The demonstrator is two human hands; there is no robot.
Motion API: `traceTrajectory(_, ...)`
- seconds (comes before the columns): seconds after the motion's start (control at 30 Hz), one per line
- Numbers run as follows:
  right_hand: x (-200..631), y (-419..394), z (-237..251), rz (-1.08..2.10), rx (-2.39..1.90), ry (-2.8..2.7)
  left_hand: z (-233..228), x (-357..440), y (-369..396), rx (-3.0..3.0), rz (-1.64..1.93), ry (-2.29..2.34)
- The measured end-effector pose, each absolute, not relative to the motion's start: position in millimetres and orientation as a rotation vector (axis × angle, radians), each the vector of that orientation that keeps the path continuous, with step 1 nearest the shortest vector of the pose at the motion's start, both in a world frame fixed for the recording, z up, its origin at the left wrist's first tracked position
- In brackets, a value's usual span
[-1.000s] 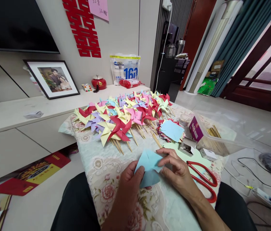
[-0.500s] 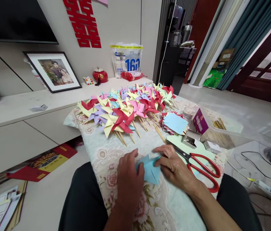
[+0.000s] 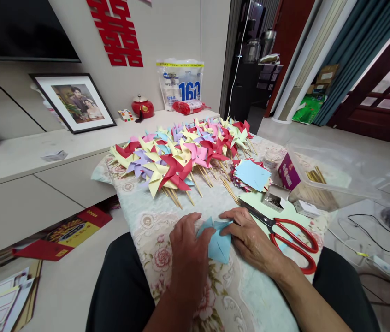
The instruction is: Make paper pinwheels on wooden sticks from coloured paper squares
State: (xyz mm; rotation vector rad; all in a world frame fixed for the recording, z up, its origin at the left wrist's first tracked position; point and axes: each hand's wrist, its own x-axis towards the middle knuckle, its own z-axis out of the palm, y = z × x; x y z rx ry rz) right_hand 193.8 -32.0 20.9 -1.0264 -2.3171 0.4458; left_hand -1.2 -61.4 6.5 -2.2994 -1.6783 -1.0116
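From the head view, the light blue paper square (image 3: 218, 243) lies lower and flatter than a second ago, when it was lifted clear of the cloth; it is now pressed down on the floral cloth of the desk (image 3: 153, 221), and one corner has been folded in toward its middle, so the blades of a pinwheel seem to be taking shape. The left hand (image 3: 190, 246) rests on the paper's left edge, its fingers curled and nearly closed, pinning the sheet with thumb and fingertips. The right hand (image 3: 248, 233) lies at the upper right corner, fingers bent and closed lightly on the folded tip. Just beside that hand lie the red-handled scissors (image 3: 285, 235), touching neither hand. Farther back are the heap of finished pinwheels (image 3: 181, 157) on sticks, a stack of cut paper squares (image 3: 252, 176), and a clear plastic box (image 3: 322, 189) holding sticks.
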Motion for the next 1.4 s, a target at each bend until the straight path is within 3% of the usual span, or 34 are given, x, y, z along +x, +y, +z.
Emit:
traceTrajectory(0.37, 194.7, -31.7, 19.0, 0.438, -1.092, -2.280, -2.4, -4.2, -61.1, -2.436, -0.868, -1.715)
traceTrajectory(0.77, 198.2, -33.9, 16.0, 0.441, -1.056, -2.262, -6.5, -17.8, -68.6, -2.645, -0.680, -1.460)
traceTrajectory(1.4, 196.6, -34.7, 24.5, 0.445, -1.016, -2.298, 8.4, -11.9, -74.0, -2.728, -0.770, -1.614)
